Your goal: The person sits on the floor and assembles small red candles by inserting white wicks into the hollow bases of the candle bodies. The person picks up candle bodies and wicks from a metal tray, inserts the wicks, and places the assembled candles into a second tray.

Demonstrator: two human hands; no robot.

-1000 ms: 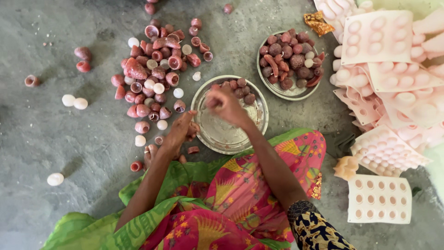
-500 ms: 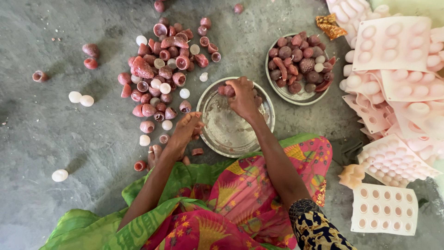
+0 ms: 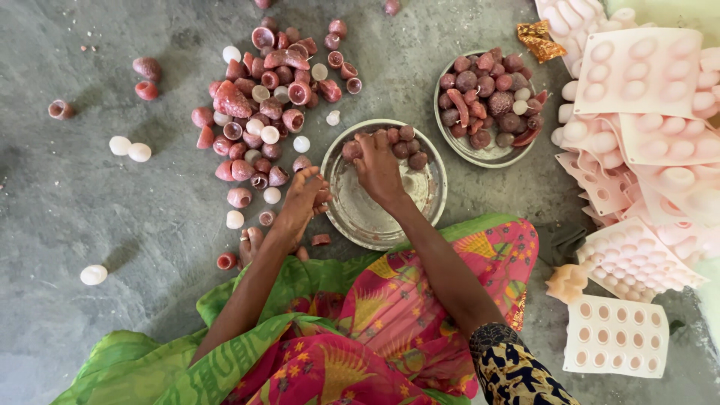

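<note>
Right hand [image 3: 379, 169] reaching into round shallow steel bowl [image 3: 429, 210], fingers curled on dark red fruits [image 3: 405, 142] at its far rim, left hand [image 3: 304, 199] loosely cupped just left of bowl, grip unclear, heap of pink peeled shells [image 3: 262, 112] far left.

moulds [image 3: 660, 150]: cut off at right edge | right hand [image 3: 379, 169]: fingertips hidden, grasp unclear

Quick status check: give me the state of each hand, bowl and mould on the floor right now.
right hand: inside near bowl, fingers on the brown pieces
left hand: at the bowl's left edge, closed on a small piece
near bowl: mostly bare, few pieces at far side
far bowl: heaped full
flat mould: lying flat, cavities up
</note>
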